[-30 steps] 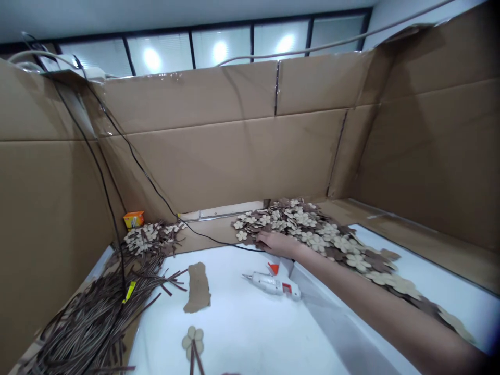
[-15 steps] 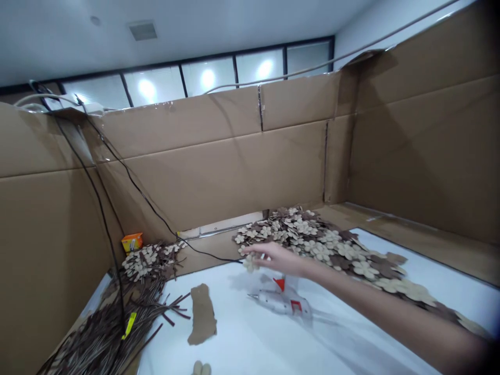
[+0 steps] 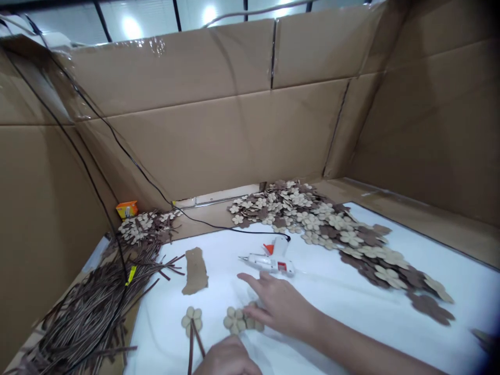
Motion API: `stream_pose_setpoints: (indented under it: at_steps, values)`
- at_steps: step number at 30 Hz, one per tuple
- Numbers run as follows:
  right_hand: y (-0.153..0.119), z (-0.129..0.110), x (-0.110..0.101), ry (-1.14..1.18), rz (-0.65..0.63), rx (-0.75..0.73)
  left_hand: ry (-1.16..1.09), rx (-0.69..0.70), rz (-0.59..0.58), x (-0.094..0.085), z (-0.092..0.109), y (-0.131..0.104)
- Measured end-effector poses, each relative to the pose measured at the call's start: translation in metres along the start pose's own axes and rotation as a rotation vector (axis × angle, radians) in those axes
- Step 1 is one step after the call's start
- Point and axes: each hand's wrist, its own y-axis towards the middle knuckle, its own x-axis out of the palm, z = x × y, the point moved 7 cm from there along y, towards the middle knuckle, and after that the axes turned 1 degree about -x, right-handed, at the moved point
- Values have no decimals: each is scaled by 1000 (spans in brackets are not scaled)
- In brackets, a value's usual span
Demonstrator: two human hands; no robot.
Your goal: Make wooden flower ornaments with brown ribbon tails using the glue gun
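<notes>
Nozzle point(image 3: 244, 259) of the white plastic glue gun point(image 3: 263, 261) could be bumped by the right hand point(image 3: 287, 307), placed too near with wide grip over beige flower-shaped pieces point(image 3: 234, 320) on the tabletop point(image 3: 164, 333), while the grip of the left hand point(image 3: 230, 359) cannot be judged.

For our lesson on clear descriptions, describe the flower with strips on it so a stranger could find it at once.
Inside the cardboard walls, on the white board, find the torn cardboard piece. Just nearer the wearer lies a pale flower. Two brown strips spread from its middle in a narrow V; the pale flowers beside the right hand show none.
</notes>
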Motion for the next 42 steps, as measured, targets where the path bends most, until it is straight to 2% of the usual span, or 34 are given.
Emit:
stream_pose_setpoints:
  at_steps: [3, 6, 8, 11, 15, 17, 20, 24, 29, 31, 34, 38, 42]
  values:
    - [-9, 24, -39, -68, 172, -56, 256, 155, 84, -4, 10, -1]
    - [-7, 76, -72, -179, 252, -48, 530, 205, 101, -3, 18, -1]
    - [1, 108, -78, -234, 217, -105, 649, 187, 65, -1, 22, 0]
    - [15, 135, -61, -303, 33, -235, 677, 115, -39, -2, 29, 2]
    - [23, 126, -38, -338, -108, -450, 574, 33, -126, -10, 42, 2]
    - [26, 118, -35, -325, -135, -483, 551, 2, -123, -14, 45, 2]
    - [31, 114, -34, -307, -155, -473, 558, -5, -106, -15, 46, 0]
    - [28, 119, -31, -294, -175, -423, 632, 14, -59, -11, 44, -6]
    - [9, 127, -28, -189, -149, -239, 657, -30, -30, -8, 44, -11]
    - [0, 119, -29, -84, -120, -210, 667, -72, 7, -10, 42, -11]
    - [-8, 97, -27, 41, -134, -259, 698, -77, 59, -11, 42, -12]
    - [-13, 72, -16, 105, -192, -318, 724, -89, 133, -12, 39, -18]
    - [-16, 60, -12, 149, -191, -365, 761, -116, 175, -15, 33, -26]
